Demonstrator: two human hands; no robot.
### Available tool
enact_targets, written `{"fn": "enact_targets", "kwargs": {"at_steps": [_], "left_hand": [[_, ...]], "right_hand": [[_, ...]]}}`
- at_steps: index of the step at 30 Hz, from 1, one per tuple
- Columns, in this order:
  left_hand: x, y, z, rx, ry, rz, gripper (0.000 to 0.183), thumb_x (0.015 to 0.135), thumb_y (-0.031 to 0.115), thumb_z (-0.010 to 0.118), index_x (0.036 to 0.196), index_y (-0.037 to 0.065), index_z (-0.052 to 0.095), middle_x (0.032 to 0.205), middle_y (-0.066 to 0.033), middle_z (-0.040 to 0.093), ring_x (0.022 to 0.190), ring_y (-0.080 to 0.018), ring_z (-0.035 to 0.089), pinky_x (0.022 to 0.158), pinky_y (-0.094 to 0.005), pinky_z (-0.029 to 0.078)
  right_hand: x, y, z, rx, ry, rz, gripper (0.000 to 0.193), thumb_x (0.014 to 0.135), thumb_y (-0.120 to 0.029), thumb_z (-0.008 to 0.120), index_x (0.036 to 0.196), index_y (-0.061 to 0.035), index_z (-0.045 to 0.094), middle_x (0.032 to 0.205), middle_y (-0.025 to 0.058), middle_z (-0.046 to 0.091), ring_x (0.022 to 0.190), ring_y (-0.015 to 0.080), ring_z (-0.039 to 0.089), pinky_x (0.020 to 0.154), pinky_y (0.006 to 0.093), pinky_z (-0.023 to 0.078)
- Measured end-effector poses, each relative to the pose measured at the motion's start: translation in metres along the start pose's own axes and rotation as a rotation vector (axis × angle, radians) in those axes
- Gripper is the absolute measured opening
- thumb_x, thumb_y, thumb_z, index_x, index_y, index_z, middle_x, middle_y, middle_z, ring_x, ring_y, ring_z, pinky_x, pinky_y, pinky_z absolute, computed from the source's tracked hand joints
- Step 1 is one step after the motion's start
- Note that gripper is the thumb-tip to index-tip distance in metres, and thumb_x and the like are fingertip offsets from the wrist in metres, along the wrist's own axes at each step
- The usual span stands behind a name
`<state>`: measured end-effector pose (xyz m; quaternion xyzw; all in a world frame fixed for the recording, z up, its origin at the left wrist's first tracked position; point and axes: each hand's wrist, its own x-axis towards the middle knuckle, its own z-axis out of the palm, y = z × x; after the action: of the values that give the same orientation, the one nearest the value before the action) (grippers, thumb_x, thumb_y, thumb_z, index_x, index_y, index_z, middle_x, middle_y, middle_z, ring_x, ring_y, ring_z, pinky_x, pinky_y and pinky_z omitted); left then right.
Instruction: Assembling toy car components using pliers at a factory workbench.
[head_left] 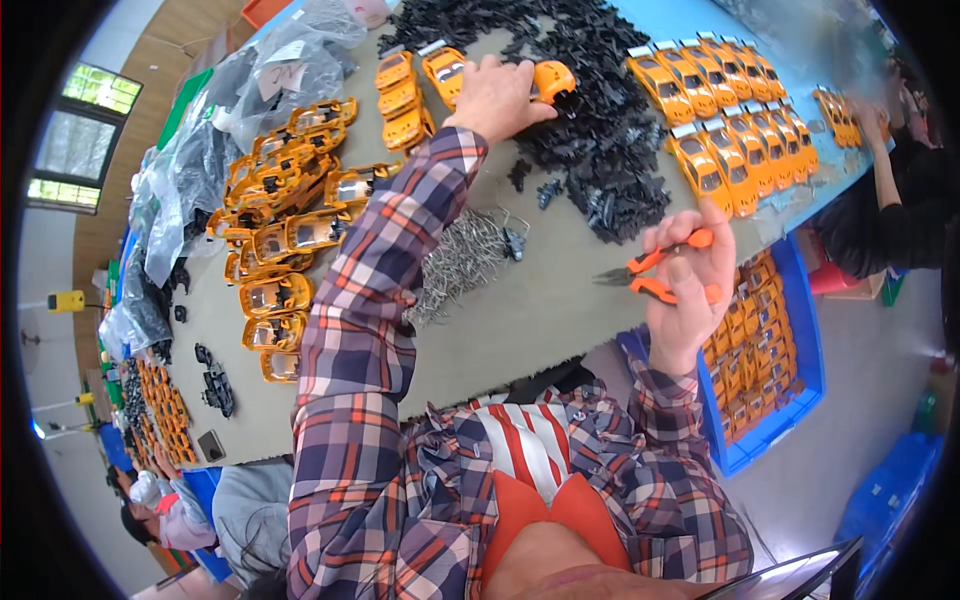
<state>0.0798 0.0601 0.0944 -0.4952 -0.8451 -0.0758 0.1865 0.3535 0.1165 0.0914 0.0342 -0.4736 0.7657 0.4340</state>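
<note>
At the far side of the table my left hand (495, 100) has its thumb and fingers closed on an orange toy car body (553, 80), whose left part the hand covers. Just left of that hand stands another toy car (443, 70) with a white spoiler. Nearer to me and to the right, my right hand (693, 285) is wrapped around a pair of pliers (660, 265) with orange handles, their dark jaws pointing left. Between my arms lies a pile of thin metal pins (460, 260), partly behind my left sleeve.
Black plastic parts (600, 150) are heaped at the far middle. Finished-looking toy cars (715, 165) stand in rows at the right. Orange car shells (290, 200) pile up at the left beside plastic bags (200, 170). A blue crate (745, 455) of cars sits at lower right. Other people work nearby.
</note>
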Motion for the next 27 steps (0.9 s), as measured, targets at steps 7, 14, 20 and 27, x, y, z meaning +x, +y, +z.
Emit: {"fn": "enact_targets", "kwargs": {"at_steps": [7, 14, 20, 27], "left_hand": [[-0.01, -0.019, -0.007, -0.583, 0.316, -0.11, 0.04, 0.068, 0.038, 0.072, 0.094, 0.01, 0.063, 0.069, -0.0062, 0.064, 0.074, -0.0251, 0.063, 0.069, -0.0392, 0.048], [-0.045, -0.016, -0.066, -1.926, 0.351, -0.464, 0.015, 0.088, 0.011, 0.058, 0.101, 0.009, 0.052, 0.088, -0.0032, 0.059, 0.084, -0.0146, 0.058, 0.074, -0.0267, 0.047], [-0.135, -0.05, -0.078, -2.255, 0.337, -0.445, 0.023, 0.089, 0.011, 0.053, 0.109, 0.001, 0.053, 0.119, -0.0146, 0.055, 0.106, -0.0338, 0.055, 0.093, -0.0506, 0.042], [-0.303, -0.025, -0.099, -2.22, 0.444, -0.697, 0.056, 0.089, 0.029, 0.053, 0.136, 0.007, 0.032, 0.135, -0.0177, 0.04, 0.118, -0.0384, 0.046, 0.1, -0.0531, 0.036]], "right_hand": [[0.023, 0.004, 0.0, 0.025, 0.04, -0.178, 0.053, 0.081, -0.007, 0.057, 0.13, 0.0001, 0.037, 0.1, 0.0087, 0.046, 0.091, 0.0176, 0.044, 0.081, 0.0371, 0.043], [0.031, 0.048, 0.033, 0.138, 0.038, -0.115, 0.052, 0.081, 0.002, 0.055, 0.13, -0.0001, 0.036, 0.102, 0.0082, 0.05, 0.088, 0.0169, 0.05, 0.079, 0.0328, 0.046], [0.026, 0.069, 0.038, 0.13, 0.045, -0.036, 0.052, 0.082, -0.001, 0.058, 0.13, 0.0002, 0.036, 0.102, 0.0072, 0.05, 0.086, 0.0153, 0.051, 0.078, 0.0307, 0.046], [0.029, 0.072, 0.036, 0.01, -0.104, 0.006, 0.049, 0.083, -0.003, 0.058, 0.128, 0.0013, 0.039, 0.101, 0.0084, 0.053, 0.084, 0.0171, 0.054, 0.076, 0.0304, 0.047]]}}
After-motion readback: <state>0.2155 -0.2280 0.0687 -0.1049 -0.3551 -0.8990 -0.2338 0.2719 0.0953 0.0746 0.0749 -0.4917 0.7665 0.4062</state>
